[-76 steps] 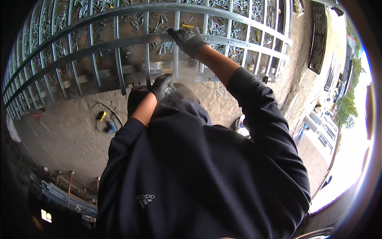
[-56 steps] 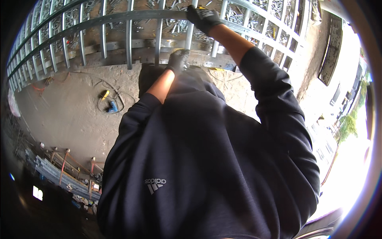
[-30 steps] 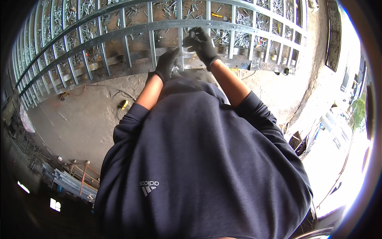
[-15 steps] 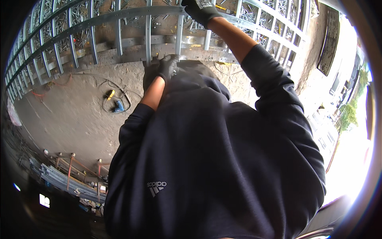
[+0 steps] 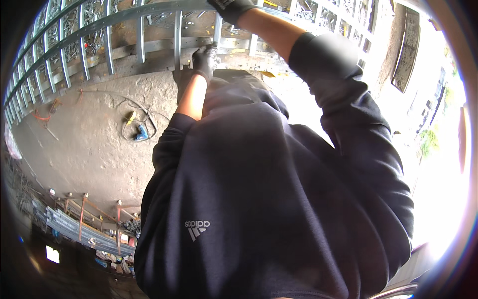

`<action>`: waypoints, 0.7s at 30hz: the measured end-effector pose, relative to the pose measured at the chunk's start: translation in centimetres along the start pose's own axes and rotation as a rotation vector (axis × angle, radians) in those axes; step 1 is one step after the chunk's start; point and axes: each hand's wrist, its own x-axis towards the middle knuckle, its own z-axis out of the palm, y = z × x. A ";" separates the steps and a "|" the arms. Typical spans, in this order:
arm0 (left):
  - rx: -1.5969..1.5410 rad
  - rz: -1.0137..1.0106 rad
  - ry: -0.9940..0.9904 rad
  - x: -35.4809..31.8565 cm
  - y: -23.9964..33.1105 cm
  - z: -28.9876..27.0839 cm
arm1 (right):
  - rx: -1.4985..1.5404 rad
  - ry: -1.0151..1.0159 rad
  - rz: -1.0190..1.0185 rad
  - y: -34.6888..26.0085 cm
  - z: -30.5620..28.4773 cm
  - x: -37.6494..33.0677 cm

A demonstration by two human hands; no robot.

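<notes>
My left hand [image 5: 204,61], in a dark glove, is raised in front of my body beside the lower end of an upright metal bar [image 5: 217,31]. Its fingers are curled, and small pale, shiny bits show at its side; what they are is too small to tell. My right hand [image 5: 232,9], gloved as well, reaches to the top edge over the long curved metal rail [image 5: 164,8], where that same bar meets it. The picture's edge and the back of the glove hide its fingers. Both belong to a silvery metal frame with several evenly spaced bars.
Loose metal pieces [image 5: 92,42] lie scattered beyond the bars. A blue power tool [image 5: 142,133] with a coiled dark cable and a yellow item [image 5: 131,118] rest on the dusty floor at left. Long metal profiles [image 5: 74,229] are stacked at lower left. A dark worn panel [image 5: 406,52] stands at right.
My left hand has risen away from my body, towards the bar. My right hand has shifted slightly left and up in the view, and the whole scene has slid a little the same way.
</notes>
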 end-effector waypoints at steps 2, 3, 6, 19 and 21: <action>-0.052 -0.028 -0.032 0.1 0.3 0.1 | 0.115 0.087 0.063 -0.7 0.4 0.2; 0.029 0.012 -0.021 0.1 0.3 0.0 | 0.152 0.031 0.098 -1.0 -0.2 0.2; 0.213 0.061 -0.012 0.6 -0.1 -0.7 | 0.210 -0.016 0.200 -1.5 -2.9 0.2; 0.012 -0.042 -0.199 -6.4 5.7 -4.0 | 1.065 0.171 0.043 -3.7 1.8 -4.0; -0.036 -0.095 -0.229 -6.4 6.8 -3.5 | 0.843 0.028 -0.199 -7.8 3.0 -6.3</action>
